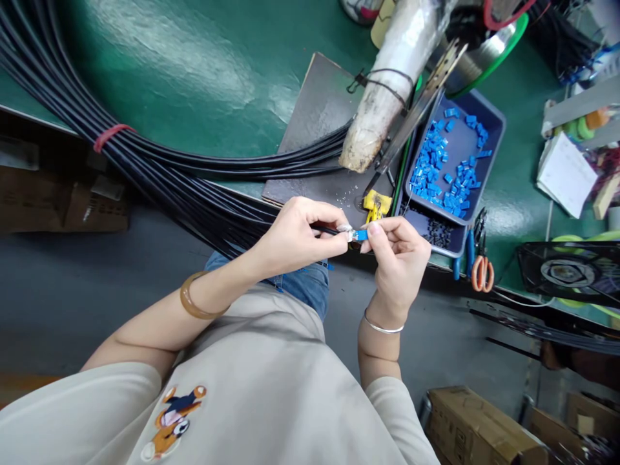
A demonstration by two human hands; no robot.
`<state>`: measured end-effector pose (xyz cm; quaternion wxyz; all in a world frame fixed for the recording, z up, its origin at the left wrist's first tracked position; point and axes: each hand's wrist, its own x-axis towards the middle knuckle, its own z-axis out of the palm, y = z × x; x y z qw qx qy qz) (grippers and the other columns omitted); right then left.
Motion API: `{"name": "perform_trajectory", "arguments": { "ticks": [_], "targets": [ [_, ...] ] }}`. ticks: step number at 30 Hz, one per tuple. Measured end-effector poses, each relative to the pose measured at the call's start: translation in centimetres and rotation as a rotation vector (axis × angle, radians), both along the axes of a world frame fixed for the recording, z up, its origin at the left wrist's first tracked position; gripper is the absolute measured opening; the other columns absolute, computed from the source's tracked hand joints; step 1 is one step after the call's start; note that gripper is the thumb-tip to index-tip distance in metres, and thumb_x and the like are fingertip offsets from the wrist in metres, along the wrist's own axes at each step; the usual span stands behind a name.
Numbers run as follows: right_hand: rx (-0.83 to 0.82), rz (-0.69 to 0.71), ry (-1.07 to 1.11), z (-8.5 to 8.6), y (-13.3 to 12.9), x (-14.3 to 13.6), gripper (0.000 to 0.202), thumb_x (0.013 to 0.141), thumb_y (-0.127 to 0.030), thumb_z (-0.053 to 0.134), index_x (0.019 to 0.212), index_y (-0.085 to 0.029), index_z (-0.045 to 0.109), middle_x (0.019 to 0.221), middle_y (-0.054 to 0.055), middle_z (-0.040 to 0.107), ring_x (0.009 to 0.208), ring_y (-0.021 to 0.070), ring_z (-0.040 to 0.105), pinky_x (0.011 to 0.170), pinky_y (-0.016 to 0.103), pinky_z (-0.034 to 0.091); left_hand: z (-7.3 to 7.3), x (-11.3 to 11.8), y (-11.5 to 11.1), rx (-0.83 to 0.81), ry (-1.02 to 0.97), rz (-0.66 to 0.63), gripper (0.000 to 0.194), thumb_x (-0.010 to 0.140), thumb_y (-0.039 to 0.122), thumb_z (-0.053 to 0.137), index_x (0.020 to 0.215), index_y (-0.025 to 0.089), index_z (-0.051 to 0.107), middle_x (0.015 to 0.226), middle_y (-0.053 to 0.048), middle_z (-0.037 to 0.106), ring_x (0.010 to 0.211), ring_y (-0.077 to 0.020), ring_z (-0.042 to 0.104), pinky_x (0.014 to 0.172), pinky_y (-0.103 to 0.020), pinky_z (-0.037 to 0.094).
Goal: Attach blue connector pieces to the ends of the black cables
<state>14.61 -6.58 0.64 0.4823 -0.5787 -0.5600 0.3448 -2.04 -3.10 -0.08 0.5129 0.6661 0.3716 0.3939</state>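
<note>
The green desk (179,58) stretches from nine to three o'clock beyond the hands. The thick bundle of black cables (62,90) lies at ten o'clock, its lower strands drooping past the desk edge; their weight or springiness could drag a single cable out of line. At eleven o'clock is a dark board (314,110), and just past twelve a wrapped post (387,84) hangs over it, where a quickly raised arm could bump.

The tray (493,132) of loose blue pieces (427,158) sits at one to two o'clock, near the edge, so a swinging right elbow might knock it and scatter them.

The left hand (317,234) pinches a black cable (325,228) close to its end, thumb against forefinger; whether this cable runs into the bundle is hidden behind the hand. The right hand (394,248) grips one small blue piece (361,235) by its three o'clock side. Cable end and piece meet between the hands, off the near side of the desk.

Orange-handled scissors (482,274) lie between three and four o'clock at the edge, easily brushed off by a sleeve.

Smallest of all is the pale bit where the fingertips close in, too tiny to make out, and I cannot tell how well the piece is seated. Coming in tilted, it could jam or bend something; slipping from so slight a pinch, it could drop to the floor.
</note>
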Motion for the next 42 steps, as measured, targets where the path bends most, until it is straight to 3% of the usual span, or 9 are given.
{"name": "perform_trajectory", "arguments": {
  "ticks": [9,12,15,21,24,31,38,42],
  "targets": [
    [-0.044,-0.006,0.132,-0.3,0.0,0.2,0.015,0.086,-0.032,0.067,0.077,-0.020,0.064,0.058,-0.006,0.063,0.050,0.0064,0.059,0.051,0.018,0.047,-0.2,0.8,-0.8,0.337,0.103,0.190,0.009,0.070,0.012,0.058,0.064,0.015,0.064,0.051,0.005,0.043,0.049,-0.0057,0.034,0.050,-0.022,0.028],
    [-0.084,0.006,0.167,-0.4,0.0,0.3,0.018,0.086,-0.035,0.066,0.078,-0.019,0.064,0.058,-0.005,0.063,0.051,0.0067,0.058,0.052,0.019,0.047,-0.2,0.9,-0.9,0.382,0.093,0.220,0.010,0.070,0.013,0.058,0.062,0.016,0.062,0.050,0.006,0.040,0.049,-0.0062,0.034,0.050,-0.023,0.028],
    [-0.083,0.014,0.189,-0.4,-0.1,0.1,0.019,0.086,-0.036,0.067,0.078,-0.020,0.064,0.057,-0.005,0.063,0.050,0.0068,0.058,0.052,0.019,0.047,-0.1,0.9,-1.0,0.317,0.033,0.224,0.011,0.069,0.012,0.058,0.059,0.016,0.059,0.050,0.006,0.039,0.049,-0.0056,0.033,0.050,-0.022,0.028],
    [-0.081,0.041,0.183,-0.5,-0.1,-0.2,0.016,0.087,-0.034,0.066,0.078,-0.020,0.065,0.058,-0.005,0.064,0.051,0.0066,0.060,0.053,0.018,0.048,0.4,0.2,-0.7,-0.076,-0.080,0.076,0.013,0.069,0.010,0.056,0.057,0.013,0.056,0.055,0.003,0.049,0.052,-0.0050,0.038,0.049,-0.019,0.030],
    [-0.053,0.022,0.111,-0.5,-0.2,-0.3,0.016,0.087,-0.033,0.066,0.078,-0.020,0.065,0.060,-0.005,0.065,0.052,0.0076,0.062,0.052,0.019,0.049,0.3,0.1,-0.6,-0.145,-0.103,0.064,0.012,0.069,0.011,0.057,0.057,0.012,0.058,0.056,0.002,0.051,0.055,-0.0055,0.041,0.050,-0.018,0.032],
    [0.048,-0.048,-0.047,-0.6,-0.5,-0.6,0.012,0.088,-0.030,0.064,0.082,-0.021,0.066,0.061,-0.005,0.066,0.053,0.0078,0.063,0.052,0.020,0.048,0.2,0.4,-0.7,-0.038,-0.051,0.112,0.011,0.068,0.010,0.058,0.059,0.012,0.063,0.055,0.004,0.050,0.050,-0.0042,0.036,0.046,-0.019,0.026],
    [0.080,-0.069,-0.027,-1.0,-0.4,-0.7,0.009,0.088,-0.029,0.066,0.082,-0.022,0.068,0.062,-0.006,0.066,0.052,0.0069,0.063,0.052,0.019,0.047,-0.1,0.4,-0.7,0.132,0.006,0.151,0.013,0.067,0.008,0.058,0.055,0.013,0.057,0.053,0.005,0.045,0.050,-0.0041,0.035,0.049,-0.020,0.027],
    [0.086,-0.091,-0.092,-1.1,-0.5,-0.8,0.010,0.089,-0.030,0.064,0.085,-0.022,0.069,0.063,-0.005,0.067,0.053,0.0078,0.063,0.052,0.020,0.047,-0.3,0.5,-0.8,0.151,0.029,0.174,0.009,0.066,0.009,0.059,0.057,0.014,0.057,0.053,0.005,0.043,0.050,-0.0044,0.034,0.049,-0.020,0.027]
  ]
}}
